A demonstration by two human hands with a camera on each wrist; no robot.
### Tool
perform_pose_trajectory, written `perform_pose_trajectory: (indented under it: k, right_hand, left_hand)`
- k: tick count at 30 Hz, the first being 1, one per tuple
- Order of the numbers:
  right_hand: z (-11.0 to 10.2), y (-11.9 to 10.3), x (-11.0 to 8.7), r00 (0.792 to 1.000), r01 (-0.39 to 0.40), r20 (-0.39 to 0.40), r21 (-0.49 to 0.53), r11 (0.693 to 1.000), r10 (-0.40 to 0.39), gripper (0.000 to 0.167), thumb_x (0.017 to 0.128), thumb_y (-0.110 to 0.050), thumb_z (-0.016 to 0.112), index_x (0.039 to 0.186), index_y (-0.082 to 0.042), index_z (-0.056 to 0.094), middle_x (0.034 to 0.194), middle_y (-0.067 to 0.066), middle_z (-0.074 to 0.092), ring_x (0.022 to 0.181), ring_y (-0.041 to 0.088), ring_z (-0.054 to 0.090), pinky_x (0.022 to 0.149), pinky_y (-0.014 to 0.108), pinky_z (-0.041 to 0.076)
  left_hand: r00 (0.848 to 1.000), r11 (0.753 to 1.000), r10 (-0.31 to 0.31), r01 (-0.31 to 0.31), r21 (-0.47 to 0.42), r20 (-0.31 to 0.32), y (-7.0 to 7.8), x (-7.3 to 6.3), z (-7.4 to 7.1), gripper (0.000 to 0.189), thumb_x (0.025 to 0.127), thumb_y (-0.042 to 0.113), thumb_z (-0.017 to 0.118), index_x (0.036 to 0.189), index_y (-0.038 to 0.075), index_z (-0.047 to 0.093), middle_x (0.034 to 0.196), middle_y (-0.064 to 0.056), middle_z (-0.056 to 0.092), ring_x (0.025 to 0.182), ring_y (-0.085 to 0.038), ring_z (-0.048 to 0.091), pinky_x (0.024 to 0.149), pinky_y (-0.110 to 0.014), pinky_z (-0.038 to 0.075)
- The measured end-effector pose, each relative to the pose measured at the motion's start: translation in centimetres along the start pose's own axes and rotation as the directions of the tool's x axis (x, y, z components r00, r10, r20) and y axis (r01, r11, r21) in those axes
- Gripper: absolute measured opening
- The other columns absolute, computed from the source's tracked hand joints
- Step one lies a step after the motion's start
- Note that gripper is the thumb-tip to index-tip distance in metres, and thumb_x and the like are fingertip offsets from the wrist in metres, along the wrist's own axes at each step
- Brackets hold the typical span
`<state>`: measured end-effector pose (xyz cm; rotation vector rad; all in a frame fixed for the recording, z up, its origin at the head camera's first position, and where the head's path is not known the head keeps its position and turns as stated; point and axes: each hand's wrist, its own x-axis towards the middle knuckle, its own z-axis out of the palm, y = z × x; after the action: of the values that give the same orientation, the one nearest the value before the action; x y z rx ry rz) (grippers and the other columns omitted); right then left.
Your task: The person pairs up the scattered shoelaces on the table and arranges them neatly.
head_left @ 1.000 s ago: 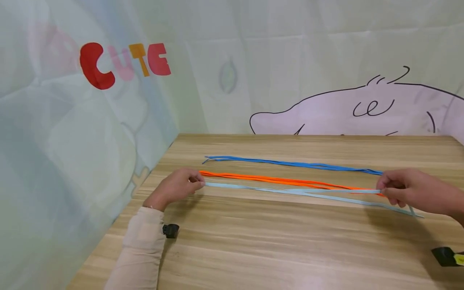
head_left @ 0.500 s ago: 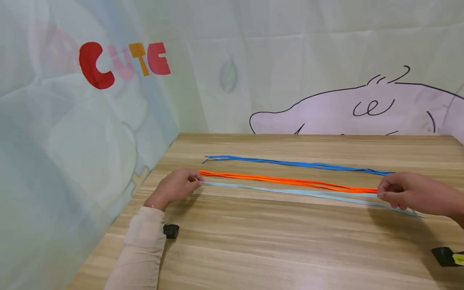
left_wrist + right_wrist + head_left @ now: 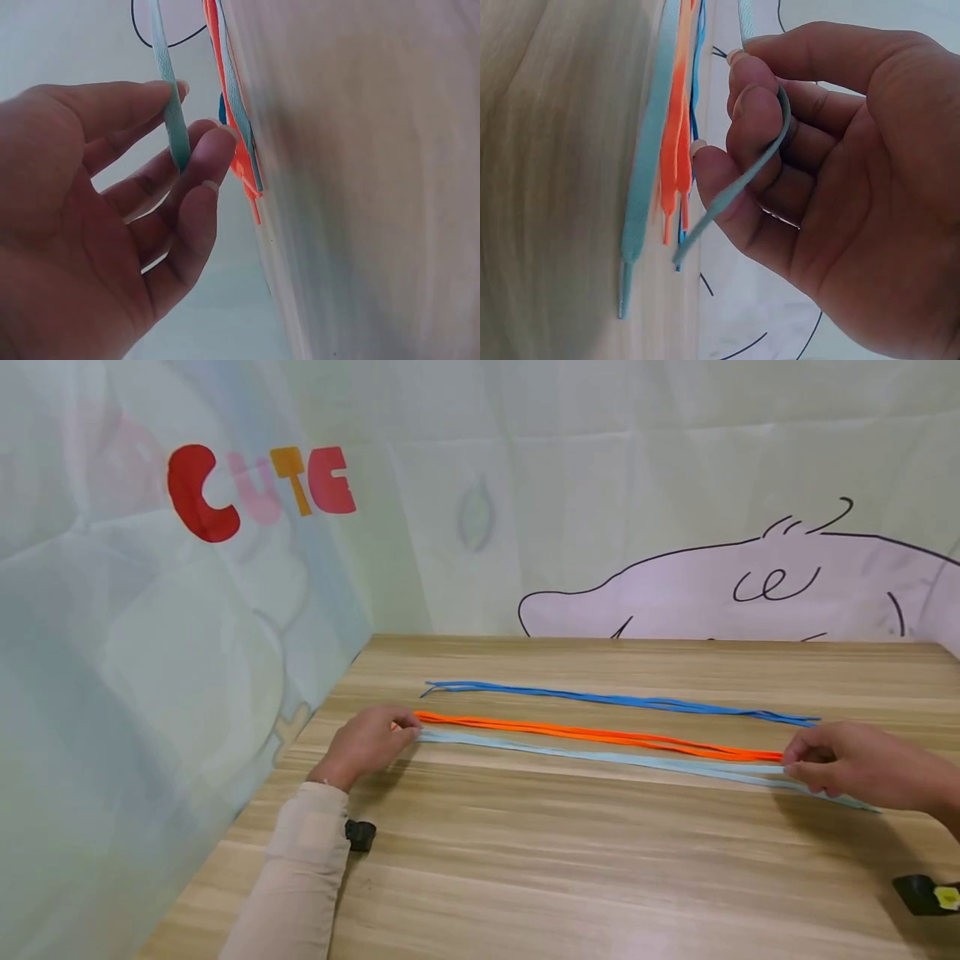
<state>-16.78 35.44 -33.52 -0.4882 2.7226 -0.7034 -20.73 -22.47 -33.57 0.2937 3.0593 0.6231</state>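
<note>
My left hand (image 3: 367, 745) pinches one end of a light blue flat shoelace (image 3: 174, 127) between thumb and fingers. At the other end my right hand (image 3: 862, 764) pinches the same lace, its plastic-tipped tail (image 3: 731, 195) hanging over the fingers in the right wrist view. Stretched between both hands, the lace runs nearly straight from left to right. A second light blue shoelace (image 3: 641, 195) lies on the table under it. Just behind lie orange shoelaces (image 3: 600, 735), side by side. In the head view, the hands hide parts of the laces' ends.
Farther back on the wooden table (image 3: 570, 860) lie blue shoelaces (image 3: 615, 699), roughly parallel to the orange ones. Printed cloth (image 3: 600, 510) hangs behind and to the left of the table. A small black camera (image 3: 362, 836) sits at the left wrist.
My right hand has moved slightly toward me and lowered its end of the light blue shoelace, which no longer crosses the orange laces. My left hand has barely shifted.
</note>
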Motion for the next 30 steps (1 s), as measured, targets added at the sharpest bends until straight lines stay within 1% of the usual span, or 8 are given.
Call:
perform_pose_trajectory:
  k: [3,6,9,12,17,21,24,30]
  right_hand:
    - [0.1,0.1,0.1,1.000,0.010,-0.009,-0.005,1.000,-0.010,0.011,0.101,-0.016,0.060,0.097,-0.007,0.065,0.074,-0.003,0.053,0.063,0.009,0.048,0.057,0.027,0.039]
    - [0.2,0.2,0.2,0.999,0.023,-0.032,-0.011,1.000,-0.024,0.010,0.100,-0.017,0.061,0.095,-0.009,0.065,0.071,-0.005,0.052,0.062,0.007,0.046,0.056,0.026,0.038]
    - [0.4,0.4,0.1,0.997,0.037,-0.067,-0.037,0.999,-0.039,0.009,0.100,-0.017,0.063,0.094,-0.011,0.065,0.071,-0.007,0.052,0.063,0.005,0.046,0.057,0.026,0.037]
    - [0.6,0.7,0.1,0.995,0.023,-0.098,-0.066,0.998,-0.030,0.009,0.099,-0.019,0.064,0.094,-0.012,0.066,0.075,-0.007,0.053,0.066,0.004,0.045,0.057,0.025,0.037]
    - [0.7,0.9,0.3,0.993,0.011,-0.112,-0.090,0.996,-0.021,0.009,0.099,-0.019,0.064,0.095,-0.012,0.066,0.078,-0.007,0.054,0.068,0.004,0.044,0.058,0.025,0.037]
    - [0.9,1.0,0.4,0.990,0.047,-0.127,-0.094,0.994,-0.058,0.006,0.098,-0.016,0.065,0.092,-0.014,0.065,0.073,-0.009,0.052,0.065,0.003,0.043,0.057,0.025,0.035]
    - [1.0,1.1,0.4,0.991,0.061,-0.116,-0.079,0.995,-0.070,0.007,0.098,-0.016,0.065,0.091,-0.015,0.064,0.070,-0.010,0.052,0.062,0.003,0.044,0.055,0.025,0.035]
    - [1.2,1.1,0.5,0.999,0.029,-0.038,-0.046,0.999,-0.031,0.010,0.101,-0.017,0.061,0.092,-0.012,0.062,0.070,-0.008,0.053,0.061,0.005,0.048,0.056,0.026,0.037]
  left_hand:
    - [1.000,1.000,-0.015,0.015,0.008,-0.002,0.0,0.2,0.0,0.019,0.099,0.025,0.062,0.108,0.013,0.074,0.115,-0.007,0.069,0.100,-0.027,0.062,0.083,-0.049,0.050]
    - [1.000,1.000,-0.013,0.013,0.020,0.018,0.2,0.6,0.0,0.019,0.100,0.025,0.061,0.107,0.014,0.074,0.111,-0.005,0.070,0.090,-0.024,0.061,0.077,-0.045,0.049]
    - [0.999,1.000,-0.008,0.006,0.031,0.038,0.5,1.1,0.0,0.017,0.100,0.024,0.060,0.106,0.014,0.073,0.108,-0.003,0.070,0.085,-0.022,0.058,0.074,-0.041,0.048]
    - [0.999,0.999,-0.023,0.021,0.038,0.045,0.5,1.3,0.0,0.015,0.099,0.023,0.061,0.104,0.015,0.073,0.109,-0.003,0.069,0.087,-0.022,0.059,0.076,-0.041,0.049]
    - [0.997,0.998,-0.049,0.046,0.041,0.057,0.3,1.3,0.0,0.015,0.098,0.024,0.063,0.104,0.016,0.074,0.110,-0.007,0.069,0.093,-0.024,0.061,0.077,-0.044,0.050]
    - [0.996,0.997,-0.060,0.057,0.044,0.070,0.3,1.3,0.1,0.016,0.097,0.025,0.063,0.105,0.016,0.074,0.109,-0.007,0.069,0.092,-0.024,0.062,0.075,-0.044,0.050]
    - [0.995,0.997,-0.062,0.058,0.054,0.081,0.3,1.2,0.1,0.015,0.098,0.024,0.064,0.105,0.016,0.074,0.106,-0.005,0.069,0.089,-0.022,0.062,0.073,-0.042,0.049]
    - [0.994,0.996,-0.063,0.056,0.077,0.094,0.1,1.0,0.2,0.012,0.098,0.023,0.064,0.101,0.016,0.073,0.101,-0.004,0.069,0.087,-0.021,0.061,0.072,-0.042,0.049]
